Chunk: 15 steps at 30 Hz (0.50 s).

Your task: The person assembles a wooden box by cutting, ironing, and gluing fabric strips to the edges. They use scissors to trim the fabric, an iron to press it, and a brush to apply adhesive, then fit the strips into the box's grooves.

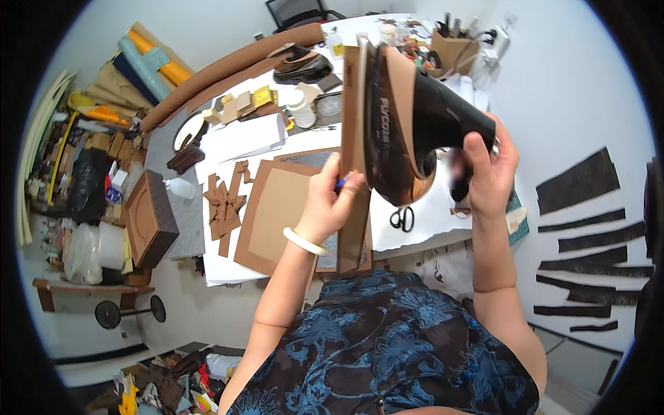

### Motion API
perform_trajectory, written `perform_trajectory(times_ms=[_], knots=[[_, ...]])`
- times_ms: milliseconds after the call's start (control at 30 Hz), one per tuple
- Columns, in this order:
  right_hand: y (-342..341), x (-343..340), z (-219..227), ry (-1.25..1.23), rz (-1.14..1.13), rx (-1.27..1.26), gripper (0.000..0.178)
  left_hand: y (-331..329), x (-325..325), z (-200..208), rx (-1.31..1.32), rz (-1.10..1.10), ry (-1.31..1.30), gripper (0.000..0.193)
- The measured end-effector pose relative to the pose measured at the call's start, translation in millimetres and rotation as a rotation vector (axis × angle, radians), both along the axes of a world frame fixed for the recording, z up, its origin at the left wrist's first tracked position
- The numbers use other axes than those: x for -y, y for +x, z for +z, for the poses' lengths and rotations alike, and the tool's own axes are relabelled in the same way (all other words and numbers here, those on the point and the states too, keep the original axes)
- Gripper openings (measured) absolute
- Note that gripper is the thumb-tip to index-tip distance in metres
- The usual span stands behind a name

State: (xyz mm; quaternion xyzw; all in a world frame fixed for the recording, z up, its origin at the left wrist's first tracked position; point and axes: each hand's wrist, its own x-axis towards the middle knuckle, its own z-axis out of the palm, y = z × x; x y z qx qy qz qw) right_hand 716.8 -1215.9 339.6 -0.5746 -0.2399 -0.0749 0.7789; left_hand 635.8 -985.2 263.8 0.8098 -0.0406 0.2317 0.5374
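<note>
Iron: black and copper clothes iron [394, 124], raised above the worktable [190, 225], in front of the wearer; landmark for these notes.
Iron's heading: long axis runs near to far; far end seems to be the nose, pointing away from wearer. Soleplate [365, 117] turned left, on edge.
Handle: black handle [453, 104], on the iron's right side, slanting back toward wearer.
Right hand: right hand [491, 169] at the iron's right, closed around the handle's near end; thumb on the near face, fingers partly hidden behind.
Brown strip: long flat brown strip [353, 232], just left of the iron; its length follows the iron's, soleplate facing it. Contact cannot be told.
Left hand: left hand [332, 194] left of the iron's near end, thumb and fingers nearly closed, pinching the strip; small blue object [340, 184] at the fingertips, kind unclear. Cream bangle [304, 241] at the wrist.
Panels: tan panel [277, 207] over a larger brown sheet, left of the iron and nearer the wearer.
Scissors: black-handled scissors [402, 219], just nearer than the iron's near end.
Second iron: similar iron [302, 66], left of the raised one and farther off.
White jar: lidded jar [301, 111], left of the iron.
</note>
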Motion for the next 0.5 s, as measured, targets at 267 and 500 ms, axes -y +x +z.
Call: perform_trajectory(times_ms=[267, 500], knots=[[104.7, 116.0, -49.9, 0.018, -0.453, -0.032, 0.030, 8.4, -26.7, -40.1, 0.067, 0.087, -0.264, 0.025], [247.7, 219.7, -227.4, -0.399, -0.989, -0.094, 0.050, 24.3, -47.2, -59.4, -0.030, 0.146, -0.743, 0.015]])
